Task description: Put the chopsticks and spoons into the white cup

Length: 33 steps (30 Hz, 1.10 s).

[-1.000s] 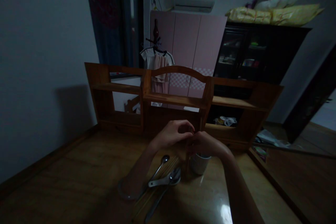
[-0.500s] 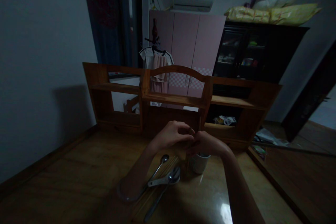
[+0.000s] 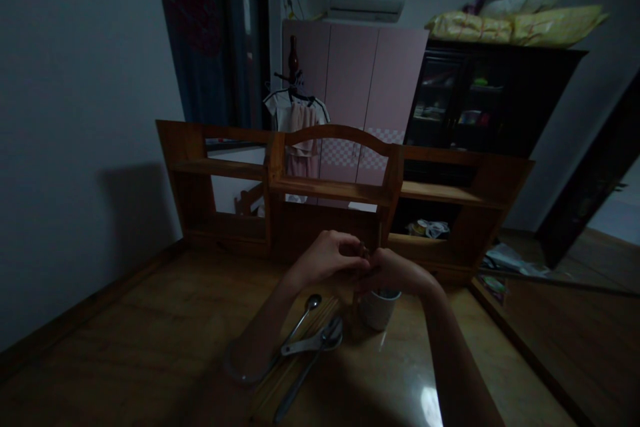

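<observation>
My left hand [image 3: 330, 257] and my right hand [image 3: 395, 271] meet fingertip to fingertip above the desk. The left thumb and fingers pinch together at a small brownish thing too dim to make out. My right hand's fingers are bent downward and closed, mostly hidden behind its back; a thin upright strip shows just above it, and I cannot tell if it is held. Right below is a pale cup [image 3: 379, 311], its rim partly covered by the right hand. Beside my left forearm lie a long-handled metal spoon [image 3: 313, 302], a white spoon [image 3: 300, 347], another metal spoon [image 3: 305, 373] across it, and thin chopsticks [image 3: 273, 390].
A wooden shelf unit [image 3: 330, 190] stands along the desk's far edge, with a white cable bundle [image 3: 434, 229] in its right compartment. A wall [image 3: 90, 147] borders the desk [image 3: 165, 320] on the left. A raised wooden edge [image 3: 525, 353] runs along the right.
Both hands stay almost in place over the cup, with small finger shifts where they meet. The view has moved very slightly; the spoons and cup lie as before.
</observation>
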{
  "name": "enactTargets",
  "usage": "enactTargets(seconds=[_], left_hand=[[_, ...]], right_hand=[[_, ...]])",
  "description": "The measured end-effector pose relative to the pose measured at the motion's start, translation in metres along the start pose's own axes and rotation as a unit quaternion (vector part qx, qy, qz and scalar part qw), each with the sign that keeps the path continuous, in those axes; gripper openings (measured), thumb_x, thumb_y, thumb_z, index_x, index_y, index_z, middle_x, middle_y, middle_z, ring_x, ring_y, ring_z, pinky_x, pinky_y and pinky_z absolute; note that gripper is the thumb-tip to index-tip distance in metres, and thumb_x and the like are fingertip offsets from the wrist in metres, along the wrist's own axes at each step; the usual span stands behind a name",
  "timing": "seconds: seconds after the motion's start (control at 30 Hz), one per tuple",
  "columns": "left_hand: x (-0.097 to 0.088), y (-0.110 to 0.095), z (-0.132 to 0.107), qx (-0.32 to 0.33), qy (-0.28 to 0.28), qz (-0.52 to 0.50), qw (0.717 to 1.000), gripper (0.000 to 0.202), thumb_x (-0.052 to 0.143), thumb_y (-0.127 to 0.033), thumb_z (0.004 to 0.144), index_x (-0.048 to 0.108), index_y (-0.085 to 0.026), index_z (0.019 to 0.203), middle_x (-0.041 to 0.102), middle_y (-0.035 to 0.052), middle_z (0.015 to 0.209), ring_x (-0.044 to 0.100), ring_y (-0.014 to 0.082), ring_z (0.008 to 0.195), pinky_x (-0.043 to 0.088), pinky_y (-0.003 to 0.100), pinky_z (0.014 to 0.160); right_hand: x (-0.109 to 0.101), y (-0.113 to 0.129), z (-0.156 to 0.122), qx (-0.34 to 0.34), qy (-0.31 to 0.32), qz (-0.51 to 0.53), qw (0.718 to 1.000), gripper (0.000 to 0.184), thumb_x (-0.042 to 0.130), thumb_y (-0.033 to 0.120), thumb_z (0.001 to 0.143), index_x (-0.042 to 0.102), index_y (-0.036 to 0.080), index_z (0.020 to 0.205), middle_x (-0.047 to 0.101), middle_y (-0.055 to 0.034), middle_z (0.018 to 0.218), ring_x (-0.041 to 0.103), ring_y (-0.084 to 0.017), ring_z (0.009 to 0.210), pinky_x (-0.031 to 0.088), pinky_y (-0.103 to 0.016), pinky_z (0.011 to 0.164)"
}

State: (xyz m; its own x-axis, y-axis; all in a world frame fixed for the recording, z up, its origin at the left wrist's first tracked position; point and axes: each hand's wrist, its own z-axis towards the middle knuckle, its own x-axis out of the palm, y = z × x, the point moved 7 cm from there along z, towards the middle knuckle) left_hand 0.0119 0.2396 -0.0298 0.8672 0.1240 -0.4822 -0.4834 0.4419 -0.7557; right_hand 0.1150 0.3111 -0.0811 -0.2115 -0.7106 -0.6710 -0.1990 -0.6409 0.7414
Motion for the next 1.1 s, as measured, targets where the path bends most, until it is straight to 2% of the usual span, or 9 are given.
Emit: enactTargets(seconds=[0.13, 0.3, 0.53, 0.6, 0.7, 0.77, 0.87, 0.97, 1.1], left_hand=[[0.0, -0.007, -0.001, 0.019, 0.006, 0.027, 0.999, 0.018, 0.07, -0.034, 0.081, 0.071, -0.018, 0.088, 0.07, 0.0, 0.083, 0.064, 0.0173, 0.08, 0.045, 0.023, 0.069], [-0.002, -0.009, -0.003, 0.033, 0.008, 0.052, 0.998, 0.014, 0.066, -0.029, 0.084, 0.071, -0.018, 0.091, 0.069, -0.0002, 0.085, 0.063, 0.0163, 0.079, 0.044, 0.023, 0.068], [-0.005, -0.006, 0.001, 0.039, -0.017, 0.042, 0.998, 0.018, 0.071, -0.031, 0.081, 0.069, -0.018, 0.093, 0.065, 0.0024, 0.091, 0.061, 0.0175, 0.086, 0.047, 0.026, 0.076], [-0.006, 0.01, 0.002, 0.016, 0.015, -0.034, 0.999, 0.033, 0.073, -0.035, 0.079, 0.063, -0.02, 0.107, 0.063, 0.0043, 0.099, 0.061, 0.0191, 0.093, 0.049, 0.029, 0.079], [-0.001, 0.062, 0.0, -0.081, 0.095, -0.118, 0.985, 0.046, 0.066, -0.039, 0.084, 0.051, -0.021, 0.123, 0.06, 0.0077, 0.109, 0.062, 0.0194, 0.094, 0.053, 0.032, 0.077], [0.011, 0.112, -0.01, -0.197, 0.18, -0.037, 0.963, 0.038, 0.065, -0.034, 0.083, 0.053, -0.02, 0.117, 0.06, 0.0057, 0.106, 0.063, 0.0162, 0.087, 0.053, 0.03, 0.077], [0.028, 0.166, -0.023, -0.273, 0.253, 0.021, 0.928, 0.032, 0.071, -0.018, 0.07, 0.06, -0.016, 0.1, 0.064, 0.0033, 0.087, 0.064, 0.0188, 0.073, 0.054, 0.03, 0.063], [0.041, 0.191, -0.028, -0.287, 0.273, 0.075, 0.915, 0.036, 0.072, -0.011, 0.06, 0.061, -0.017, 0.094, 0.063, 0.0011, 0.081, 0.062, 0.0194, 0.064, 0.05, 0.029, 0.055], [0.047, 0.192, -0.024, -0.264, 0.268, 0.135, 0.917, 0.039, 0.078, -0.019, 0.057, 0.061, -0.019, 0.092, 0.063, 0.0007, 0.084, 0.061, 0.0204, 0.071, 0.047, 0.028, 0.058]], right_hand=[[-0.005, 0.002, -0.003, 0.018, -0.021, -0.006, 1.0, 0.022, 0.077, 0.034, 0.078, 0.076, 0.014, 0.086, 0.071, -0.0032, 0.076, 0.066, -0.023, 0.077, 0.047, -0.022, 0.062], [-0.011, 0.016, -0.007, -0.014, -0.045, 0.037, 0.998, 0.029, 0.073, 0.041, 0.082, 0.074, 0.012, 0.088, 0.068, -0.0027, 0.075, 0.063, -0.02, 0.072, 0.045, -0.022, 0.06], [-0.011, 0.01, -0.003, -0.005, -0.058, 0.018, 0.998, 0.034, 0.074, 0.043, 0.081, 0.075, 0.012, 0.093, 0.068, -0.004, 0.078, 0.064, -0.023, 0.076, 0.047, -0.025, 0.063], [-0.011, 0.011, -0.003, -0.008, -0.055, 0.011, 0.998, 0.033, 0.073, 0.043, 0.083, 0.075, 0.012, 0.092, 0.068, -0.0039, 0.078, 0.064, -0.023, 0.077, 0.047, -0.025, 0.064], [-0.011, 0.016, -0.005, -0.016, -0.054, 0.006, 0.998, 0.029, 0.07, 0.041, 0.085, 0.075, 0.013, 0.089, 0.069, -0.0041, 0.077, 0.064, -0.022, 0.076, 0.047, -0.024, 0.064], [-0.011, 0.018, -0.005, -0.014, -0.054, 0.001, 0.998, 0.026, 0.07, 0.039, 0.086, 0.076, 0.014, 0.086, 0.069, -0.0043, 0.077, 0.065, -0.022, 0.075, 0.047, -0.024, 0.062], [-0.01, 0.02, -0.005, -0.008, -0.052, -0.002, 0.999, 0.025, 0.07, 0.038, 0.086, 0.076, 0.014, 0.087, 0.069, -0.0045, 0.077, 0.065, -0.022, 0.075, 0.047, -0.023, 0.061], [-0.01, 0.022, -0.006, -0.009, -0.052, -0.01, 0.999, 0.023, 0.069, 0.036, 0.087, 0.075, 0.014, 0.087, 0.07, -0.0044, 0.078, 0.065, -0.021, 0.075, 0.046, -0.022, 0.06], [-0.012, 0.021, -0.007, -0.006, -0.054, -0.043, 0.998, 0.023, 0.068, 0.036, 0.087, 0.075, 0.014, 0.087, 0.07, -0.0036, 0.076, 0.065, -0.021, 0.074, 0.045, -0.022, 0.058]])
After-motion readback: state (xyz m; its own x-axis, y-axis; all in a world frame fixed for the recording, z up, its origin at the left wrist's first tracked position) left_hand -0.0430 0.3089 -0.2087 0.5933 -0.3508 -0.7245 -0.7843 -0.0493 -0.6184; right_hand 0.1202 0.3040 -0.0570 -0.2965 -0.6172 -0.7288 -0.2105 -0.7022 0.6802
